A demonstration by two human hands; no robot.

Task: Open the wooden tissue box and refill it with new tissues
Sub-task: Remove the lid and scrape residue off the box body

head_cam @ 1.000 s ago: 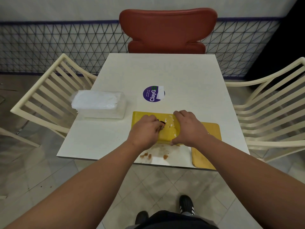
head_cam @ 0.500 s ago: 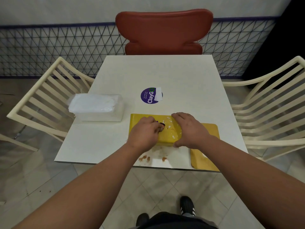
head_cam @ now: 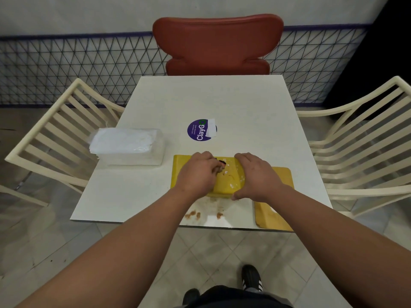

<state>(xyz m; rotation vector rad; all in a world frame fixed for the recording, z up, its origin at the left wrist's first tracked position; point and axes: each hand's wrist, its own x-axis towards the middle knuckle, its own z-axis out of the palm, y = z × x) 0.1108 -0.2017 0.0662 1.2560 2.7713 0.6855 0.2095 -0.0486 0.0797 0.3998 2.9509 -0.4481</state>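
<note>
Tissues (head_cam: 127,146), a clear-wrapped white pack, lie left of centre on the white table (head_cam: 244,103), apart from the box. Moving right, we see our left hand (head_cam: 198,173) resting on top of the yellow wooden tissue box (head_cam: 229,181) just below the frame's centre, fingers curled down at its dark slot; whether they pinch anything there we cannot tell. Our right hand (head_cam: 258,176) clasps the box's right end, fingers spread over the top and thumb against the near side. A flat yellow lid (head_cam: 274,210) lies at the table's near edge, lower right of the box. Brown crumbs (head_cam: 195,215) dot the table beneath the box. A purple sticker (head_cam: 200,130) sits above it.
</note>
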